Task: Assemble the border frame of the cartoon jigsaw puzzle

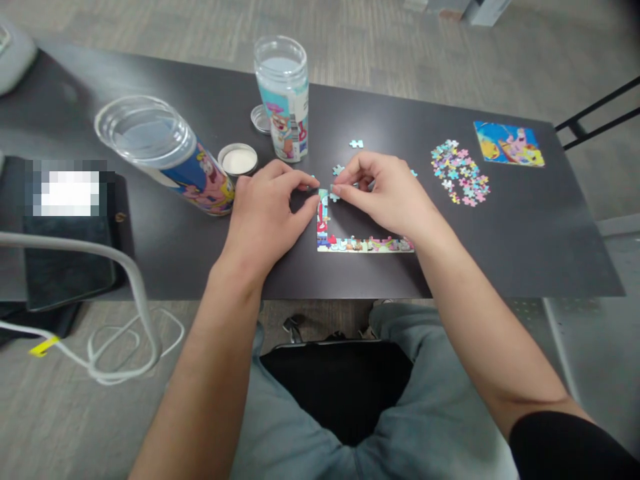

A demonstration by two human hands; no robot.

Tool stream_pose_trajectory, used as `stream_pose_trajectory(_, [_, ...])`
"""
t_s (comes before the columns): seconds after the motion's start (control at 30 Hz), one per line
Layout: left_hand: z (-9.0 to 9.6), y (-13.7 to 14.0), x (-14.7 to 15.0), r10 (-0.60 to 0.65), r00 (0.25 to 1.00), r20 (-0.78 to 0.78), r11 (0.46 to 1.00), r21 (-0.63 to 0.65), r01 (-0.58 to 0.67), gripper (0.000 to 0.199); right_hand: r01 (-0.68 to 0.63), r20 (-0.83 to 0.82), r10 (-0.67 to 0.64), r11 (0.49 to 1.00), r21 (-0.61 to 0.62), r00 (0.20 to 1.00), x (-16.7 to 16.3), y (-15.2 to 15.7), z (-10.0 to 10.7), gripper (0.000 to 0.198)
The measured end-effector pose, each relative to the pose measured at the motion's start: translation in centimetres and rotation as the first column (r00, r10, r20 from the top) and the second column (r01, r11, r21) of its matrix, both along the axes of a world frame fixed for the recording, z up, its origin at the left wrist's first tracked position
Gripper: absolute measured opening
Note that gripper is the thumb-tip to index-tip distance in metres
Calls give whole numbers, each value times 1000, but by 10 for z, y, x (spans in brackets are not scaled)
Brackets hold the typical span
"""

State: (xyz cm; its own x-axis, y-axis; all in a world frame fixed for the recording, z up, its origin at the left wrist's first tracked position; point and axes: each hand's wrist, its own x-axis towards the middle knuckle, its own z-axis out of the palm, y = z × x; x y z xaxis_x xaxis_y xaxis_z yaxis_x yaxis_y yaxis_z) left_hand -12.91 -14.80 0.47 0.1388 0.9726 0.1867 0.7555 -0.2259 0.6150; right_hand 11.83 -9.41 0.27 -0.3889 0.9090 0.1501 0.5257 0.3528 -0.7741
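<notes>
An L-shaped strip of joined jigsaw puzzle pieces (364, 245) lies on the dark table, with one side running away from me. My left hand (273, 217) rests at the far end of that side. Its thumb touches the strip's left edge, and the index fingertip lies just beyond, apart from the thumb. Across from it, my right hand (383, 190) pinches a small puzzle piece (333, 189) between thumb and index finger, mostly hidden by the fingertips. Loose pieces lie under and behind the right hand, and a single light-blue piece (356, 144) sits farther back.
A pile of loose pieces (460, 172) and a picture card (509, 143) lie to the right. Two clear-topped printed canisters, one near (200, 177) and one far (287, 107), stand left with round lids (239, 160) beside them. A black tablet-like device (70, 260) and white cable (135, 267) are farther left.
</notes>
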Motion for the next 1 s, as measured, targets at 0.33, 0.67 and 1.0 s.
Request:
stream_pose_trajectory(0.33, [-8, 3, 0, -28, 1000, 3, 999, 36, 28, 23, 3, 201, -22, 995, 97, 979, -6, 0, -6, 9])
stream_pose_trajectory(0.67, [-6, 4, 3, -34, 999, -17, 999, 39, 35, 25, -9, 244, -52, 970, 242, 968, 21, 1, -3, 3])
stream_pose_trajectory(1.0, [-8, 6, 3, -38, 998, -42, 998, 41, 39, 27, -69, 227, 35, 987, 143, 973, 49, 5, -5, 15])
